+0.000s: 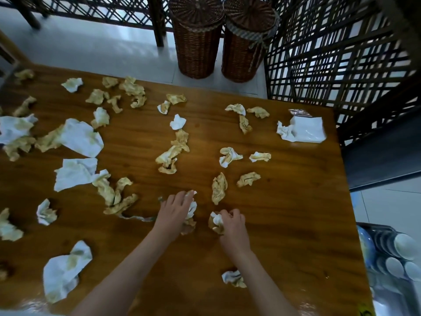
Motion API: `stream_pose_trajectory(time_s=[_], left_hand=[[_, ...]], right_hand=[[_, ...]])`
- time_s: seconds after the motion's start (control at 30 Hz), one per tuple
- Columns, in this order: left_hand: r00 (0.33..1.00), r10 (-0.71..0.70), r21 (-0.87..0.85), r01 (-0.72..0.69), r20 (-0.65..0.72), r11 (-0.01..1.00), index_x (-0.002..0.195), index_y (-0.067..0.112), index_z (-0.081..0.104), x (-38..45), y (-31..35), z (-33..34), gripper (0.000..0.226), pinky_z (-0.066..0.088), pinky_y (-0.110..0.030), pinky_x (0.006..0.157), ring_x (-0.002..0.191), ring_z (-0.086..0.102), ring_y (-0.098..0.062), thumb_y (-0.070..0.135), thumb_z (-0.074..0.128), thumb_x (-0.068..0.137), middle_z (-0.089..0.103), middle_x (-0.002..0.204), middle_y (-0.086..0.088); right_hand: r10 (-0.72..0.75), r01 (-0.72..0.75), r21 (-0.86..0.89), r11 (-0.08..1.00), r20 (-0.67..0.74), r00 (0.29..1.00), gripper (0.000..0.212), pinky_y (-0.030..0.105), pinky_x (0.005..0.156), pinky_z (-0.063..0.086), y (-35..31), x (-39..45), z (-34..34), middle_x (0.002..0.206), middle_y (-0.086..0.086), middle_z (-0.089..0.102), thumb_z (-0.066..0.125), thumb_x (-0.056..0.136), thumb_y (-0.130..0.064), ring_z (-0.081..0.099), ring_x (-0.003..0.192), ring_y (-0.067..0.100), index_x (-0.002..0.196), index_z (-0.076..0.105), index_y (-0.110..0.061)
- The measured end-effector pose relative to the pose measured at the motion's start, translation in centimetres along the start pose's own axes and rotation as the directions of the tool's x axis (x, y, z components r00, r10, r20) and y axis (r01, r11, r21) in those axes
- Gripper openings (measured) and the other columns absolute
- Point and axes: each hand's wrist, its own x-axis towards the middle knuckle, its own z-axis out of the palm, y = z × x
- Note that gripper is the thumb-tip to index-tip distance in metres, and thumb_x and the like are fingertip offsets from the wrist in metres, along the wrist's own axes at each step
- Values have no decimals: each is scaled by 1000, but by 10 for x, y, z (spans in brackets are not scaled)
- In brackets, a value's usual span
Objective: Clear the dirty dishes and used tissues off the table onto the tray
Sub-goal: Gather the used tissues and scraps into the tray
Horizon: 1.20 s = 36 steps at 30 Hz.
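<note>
Many crumpled, yellow-stained used tissues lie scattered over the brown wooden table (284, 213). My left hand (174, 209) presses down on a white and stained tissue bundle (191, 213) near the table's middle front. Just to its right, my right hand (231, 222) is closed on another crumpled stained tissue (215, 222). A twisted stained tissue (219, 187) lies just beyond the hands. One more tissue (233, 278) rests under my right forearm. At the right edge, beside the table, a tray (387, 295) holds several white spoons (403, 246) and stacked dishes.
A white tissue pack (308, 130) sits at the table's far right corner. Two lidded wicker baskets (197, 37) stand on the floor beyond the table. Dark lattice screens (330, 53) rise at the back and right. Large flat tissues (82, 136) cover the table's left part.
</note>
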Motion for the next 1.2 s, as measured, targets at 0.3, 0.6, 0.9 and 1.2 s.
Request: stream_pose_trajectory(time_s=[0.3,0.6,0.9,1.2], left_hand=[[971,-89,-332,11,-222,943,133,16,45,9,-3,-10,55,44,-28,86,109,51,-20,12,68,82,50,122,-4],[908,-203,-286,97,-367,953,135,17,46,82,-40,-57,59,46,-34,93,117,47,-25,16,71,81,56,130,-4],[938,-266,-264,205,-222,942,144,22,32,100,-51,-45,69,33,-43,106,134,29,-34,27,67,84,32,147,-15],[922,-266,-291,182,-280,939,132,15,49,84,-41,-40,53,49,-29,79,96,55,-24,10,67,83,55,115,-14]], right_hand=[[28,3,175,985,-178,984,42,22,79,41,-3,26,-18,111,0,48,62,80,-11,45,106,17,119,50,-18],[-23,31,47,998,-162,986,59,30,95,39,-29,74,-32,131,-1,46,62,80,-12,34,120,21,135,43,-19],[-5,18,71,997,-179,984,50,23,96,40,-34,76,-17,140,3,34,57,85,-1,37,124,21,130,50,-21],[50,-33,99,995,-175,983,52,22,87,42,-25,86,-21,122,3,49,48,86,3,45,112,18,134,47,-18]])
